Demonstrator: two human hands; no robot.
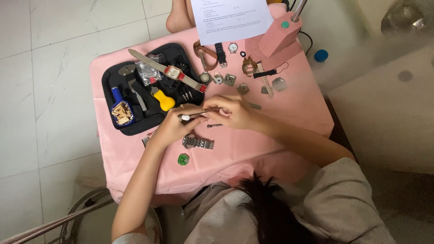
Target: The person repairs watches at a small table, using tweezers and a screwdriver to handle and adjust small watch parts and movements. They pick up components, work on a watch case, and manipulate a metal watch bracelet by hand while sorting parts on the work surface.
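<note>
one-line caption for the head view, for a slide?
Both hands, left hand and right hand, hold a thin rod-like tool above a pink cloth-covered table strewn with watch parts.

A white printed sheet of paper lies at the far edge of the tabletop, which is covered in pink cloth. The sheet is rectangular, set slightly askew, with lines of small dark print across it; its upper part runs out of view. Its near edge overlaps a brown strap, and its right corner sits just beside a pink block-shaped lamp base.

Inside the black open tool case on the left of the tabletop lies a small clear plastic bag, crumpled and glossy, with small parts inside too fine to tell. No screens or signs show.
</note>
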